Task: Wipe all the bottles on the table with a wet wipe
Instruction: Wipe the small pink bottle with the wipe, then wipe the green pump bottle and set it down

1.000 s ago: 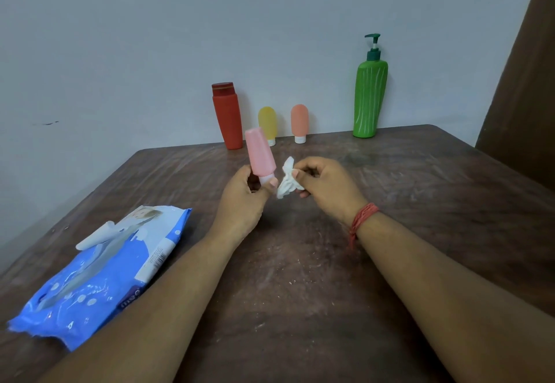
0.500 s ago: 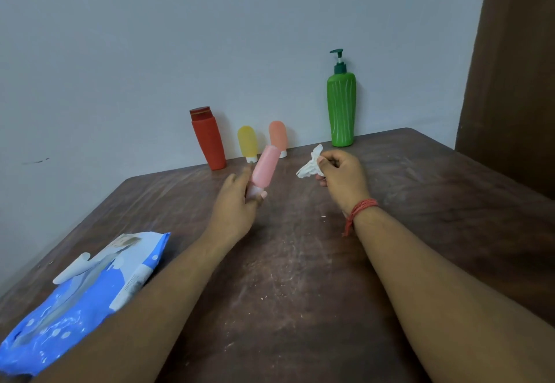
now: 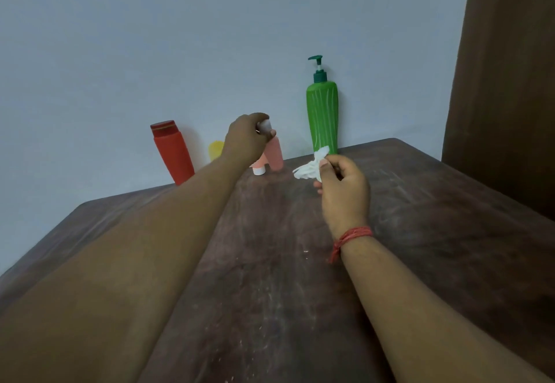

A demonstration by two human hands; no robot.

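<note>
The left hand [image 3: 244, 142] has its grip curled round the white cap of the pink bottle [image 3: 275, 154], beside the orange bottle [image 3: 260, 164]. The right hand [image 3: 342, 190] pinches a crumpled wet wipe [image 3: 310, 166] above the table [image 3: 420, 232].

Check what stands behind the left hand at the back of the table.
Behind the left hand show part of a yellow tube and an orange tube; their remaining parts are covered.

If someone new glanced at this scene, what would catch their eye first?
Probably the tall green pump bottle against the wall at the table's far edge. Next, the left hand gripping a pink bottle by its cap end near the wall, and the right hand pinching a crumpled white wipe.
</note>
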